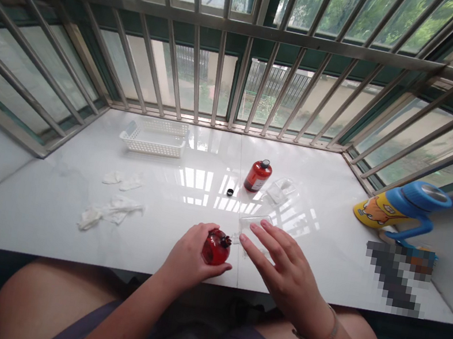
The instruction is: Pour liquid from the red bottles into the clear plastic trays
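Observation:
My left hand (189,253) is wrapped around a round red glass bottle (216,248) with a dark top, near the front edge of the white stone counter (159,254). My right hand (286,262) lies flat with its fingers spread, and its fingertips are at a clear plastic piece (254,227). Farther back stands a red-brown bottle (258,176) with a black cap, upright. A small black cap (230,192) lies to its left, and a clear plastic bag (280,191) lies to its right.
A white plastic basket (154,137) stands at the back left, with crumpled white gloves or tissues (111,213) in front of it. A blue and yellow cup (399,209) stands at the right, beside a blurred patch (394,278). Metal window bars (218,68) run along the back.

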The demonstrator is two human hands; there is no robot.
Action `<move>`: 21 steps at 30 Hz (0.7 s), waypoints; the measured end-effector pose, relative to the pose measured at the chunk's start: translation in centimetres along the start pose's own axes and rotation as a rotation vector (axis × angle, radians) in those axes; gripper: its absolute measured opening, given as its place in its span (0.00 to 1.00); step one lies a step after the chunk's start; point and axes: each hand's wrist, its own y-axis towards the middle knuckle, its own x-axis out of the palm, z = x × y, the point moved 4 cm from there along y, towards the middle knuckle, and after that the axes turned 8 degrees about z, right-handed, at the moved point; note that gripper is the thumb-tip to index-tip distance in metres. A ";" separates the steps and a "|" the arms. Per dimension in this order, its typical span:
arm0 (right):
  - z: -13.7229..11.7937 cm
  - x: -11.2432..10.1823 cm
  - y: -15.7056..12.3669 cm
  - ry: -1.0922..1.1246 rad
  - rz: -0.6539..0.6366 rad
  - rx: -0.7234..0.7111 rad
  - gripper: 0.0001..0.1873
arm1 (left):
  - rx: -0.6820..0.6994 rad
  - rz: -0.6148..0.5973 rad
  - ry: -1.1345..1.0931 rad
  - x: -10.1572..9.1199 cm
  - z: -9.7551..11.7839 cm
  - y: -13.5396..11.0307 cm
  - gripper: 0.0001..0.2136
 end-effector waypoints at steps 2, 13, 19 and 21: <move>0.0 0.0 0.0 -0.008 -0.006 -0.009 0.28 | -0.007 -0.006 0.001 0.0 -0.1 0.0 0.37; 0.0 0.0 0.3 -0.029 0.001 -0.032 0.27 | -0.011 -0.005 -0.003 0.0 -0.1 0.0 0.37; 0.0 -0.2 0.4 -0.015 0.008 -0.029 0.28 | -0.012 -0.009 -0.002 -0.1 -0.1 0.0 0.37; 0.0 -0.2 0.5 -0.012 0.005 -0.029 0.29 | -0.010 -0.004 -0.003 -0.1 -0.1 0.0 0.37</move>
